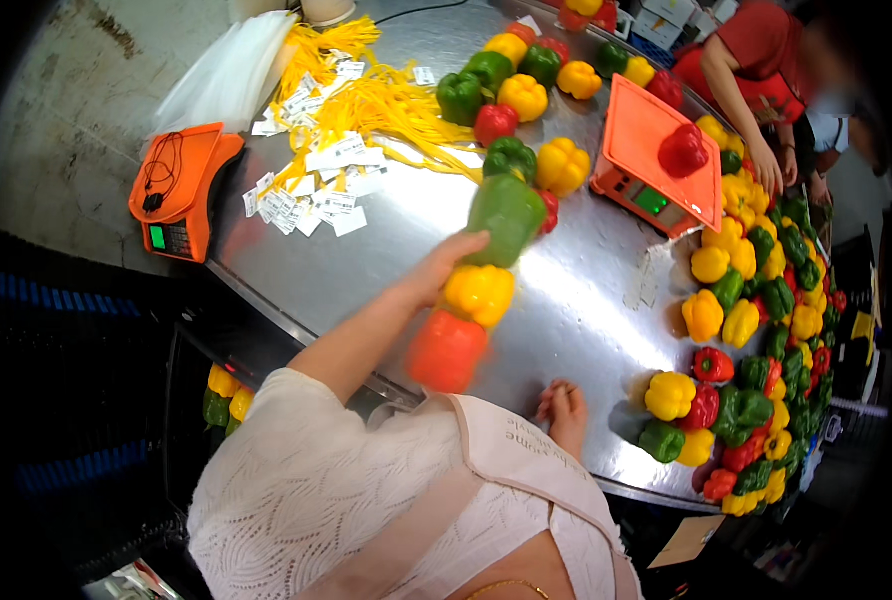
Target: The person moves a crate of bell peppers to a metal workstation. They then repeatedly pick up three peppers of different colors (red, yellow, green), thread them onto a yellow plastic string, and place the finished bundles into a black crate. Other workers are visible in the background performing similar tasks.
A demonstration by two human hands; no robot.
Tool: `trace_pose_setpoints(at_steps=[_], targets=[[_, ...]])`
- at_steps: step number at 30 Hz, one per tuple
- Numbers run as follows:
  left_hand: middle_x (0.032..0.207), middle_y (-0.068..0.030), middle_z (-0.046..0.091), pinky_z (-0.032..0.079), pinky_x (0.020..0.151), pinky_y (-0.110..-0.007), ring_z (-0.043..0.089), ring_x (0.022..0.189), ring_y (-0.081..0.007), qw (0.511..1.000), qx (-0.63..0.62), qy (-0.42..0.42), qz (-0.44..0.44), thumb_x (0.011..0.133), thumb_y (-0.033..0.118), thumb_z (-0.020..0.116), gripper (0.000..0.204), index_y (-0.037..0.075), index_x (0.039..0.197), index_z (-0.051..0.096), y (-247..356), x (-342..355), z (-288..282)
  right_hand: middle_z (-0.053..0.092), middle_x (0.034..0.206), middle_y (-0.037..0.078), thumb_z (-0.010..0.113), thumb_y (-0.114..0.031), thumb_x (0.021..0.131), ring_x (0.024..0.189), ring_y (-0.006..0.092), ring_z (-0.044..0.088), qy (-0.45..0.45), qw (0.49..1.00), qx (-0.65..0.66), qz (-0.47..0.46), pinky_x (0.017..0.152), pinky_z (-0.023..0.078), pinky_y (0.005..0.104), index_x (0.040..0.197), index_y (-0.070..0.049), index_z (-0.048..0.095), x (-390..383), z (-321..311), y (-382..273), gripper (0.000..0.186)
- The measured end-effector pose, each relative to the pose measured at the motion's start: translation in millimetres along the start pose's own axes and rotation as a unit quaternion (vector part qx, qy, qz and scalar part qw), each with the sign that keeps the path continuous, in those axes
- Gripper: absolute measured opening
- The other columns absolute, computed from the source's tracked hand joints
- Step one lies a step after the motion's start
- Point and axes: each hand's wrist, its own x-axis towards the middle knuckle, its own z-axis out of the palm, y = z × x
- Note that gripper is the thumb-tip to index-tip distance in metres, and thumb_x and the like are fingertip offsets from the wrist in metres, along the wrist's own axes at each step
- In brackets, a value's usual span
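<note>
My left hand [444, 266] is closed on a large green bell pepper [507, 218], its thumb lying along the pepper's side. In line below the green one come a yellow bell pepper [480, 294] and a red bell pepper [448, 350], blurred. Whether a clear wrapping joins these three I cannot tell. Part of the hand is hidden behind the yellow pepper. Near the front edge of the metal table [586, 320], my right hand [564, 405] rests with its fingers curled in, and nothing shows in them.
Yellow ties with white tags [366, 120] lie far left beside white net sleeves [228, 72]. An orange scale [188, 190] stands left; another orange scale [656, 135] holds a red pepper. Several loose peppers [746, 410] crowd the right side. A person in red [756, 60] reaches in there.
</note>
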Motion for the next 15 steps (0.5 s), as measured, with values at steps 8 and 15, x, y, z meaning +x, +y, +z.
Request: trace_pose_setpoints(at_steps=[8, 15], targets=[[0.107, -0.0111, 0.063, 0.056, 0.078, -0.037, 0.065, 0.09, -0.0215, 0.97, 0.126, 0.089, 0.19, 0.082, 0.023, 0.074, 0.054, 0.002, 0.126, 0.05, 134.6, 11.6, -86.9, 0.061, 0.079, 0.003, 0.055, -0.007, 0.095, 0.068, 0.0082, 0.053, 0.028, 0.969, -0.243, -0.035, 0.061, 0.046, 0.0239, 0.103, 0.001, 0.06, -21.4, -40.0, 25.5, 0.012], [0.107, -0.0134, 0.063, 0.058, 0.076, -0.037, 0.066, 0.092, -0.0232, 0.948, 0.188, 0.157, 0.204, 0.079, 0.032, 0.079, 0.063, -0.001, 0.125, 0.05, 264.6, 67.5, -155.0, 0.061, 0.073, 0.006, 0.057, -0.011, 0.094, 0.065, 0.0133, 0.055, 0.108, 0.9, -0.402, -0.127, 0.061, 0.046, 0.0279, 0.097, 0.002, 0.062, -6.2, -11.3, 45.0, 0.014]])
